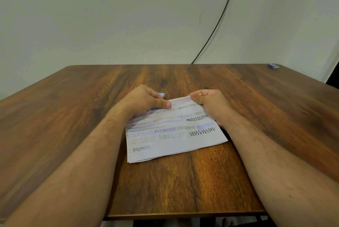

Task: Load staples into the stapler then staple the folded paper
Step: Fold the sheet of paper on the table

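A folded white paper (174, 138) covered in coloured zigzag scribbles lies on the wooden table (73, 109), its far edge lifted a little. My left hand (145, 101) pinches the far left corner with thumb on top. My right hand (211, 103) pinches the far right corner. A small blue and white object (161, 95) peeks out just beyond my left hand's fingers; most of it is hidden, so I cannot tell whether it is the stapler or a staple box.
A small blue box (273, 66) sits at the table's far right corner. A black cable (218, 23) runs down the wall behind the table. The table's near edge (183, 214) is below my forearms.
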### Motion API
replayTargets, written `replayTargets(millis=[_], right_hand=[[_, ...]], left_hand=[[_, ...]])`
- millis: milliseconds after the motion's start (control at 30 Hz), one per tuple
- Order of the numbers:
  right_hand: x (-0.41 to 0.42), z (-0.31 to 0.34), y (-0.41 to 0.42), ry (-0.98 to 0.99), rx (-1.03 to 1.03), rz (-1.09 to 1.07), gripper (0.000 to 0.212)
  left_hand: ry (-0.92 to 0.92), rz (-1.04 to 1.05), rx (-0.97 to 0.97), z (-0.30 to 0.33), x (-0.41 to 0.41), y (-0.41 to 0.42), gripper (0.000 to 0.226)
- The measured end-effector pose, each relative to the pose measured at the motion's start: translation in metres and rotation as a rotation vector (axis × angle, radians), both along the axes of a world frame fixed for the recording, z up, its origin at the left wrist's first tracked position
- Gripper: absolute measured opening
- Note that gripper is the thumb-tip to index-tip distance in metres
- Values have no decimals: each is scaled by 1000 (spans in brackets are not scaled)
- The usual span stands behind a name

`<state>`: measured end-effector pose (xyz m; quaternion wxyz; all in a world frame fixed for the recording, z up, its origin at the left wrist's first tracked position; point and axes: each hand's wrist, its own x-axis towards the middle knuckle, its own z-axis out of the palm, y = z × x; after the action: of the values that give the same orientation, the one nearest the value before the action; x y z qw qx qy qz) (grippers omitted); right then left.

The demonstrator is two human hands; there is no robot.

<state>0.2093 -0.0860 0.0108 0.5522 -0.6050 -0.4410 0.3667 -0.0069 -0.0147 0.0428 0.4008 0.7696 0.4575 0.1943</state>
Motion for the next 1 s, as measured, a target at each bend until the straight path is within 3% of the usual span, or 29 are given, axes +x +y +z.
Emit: replayTargets(millis=[300,700,833,1000], right_hand=[[4,-1,4,91,12,-105,13],[4,0,7,252,34,-198,13],[6,0,8,329,67,-252,10],[3,0,2,365,108,5,18]], left_hand=[[-88,106,-28,0,-19,13,20],[-591,149,-460,-10,-31,26,45],[-577,60,-557,-14,-32,27,36],[-658,145,-455,-17,-33,33,33]])
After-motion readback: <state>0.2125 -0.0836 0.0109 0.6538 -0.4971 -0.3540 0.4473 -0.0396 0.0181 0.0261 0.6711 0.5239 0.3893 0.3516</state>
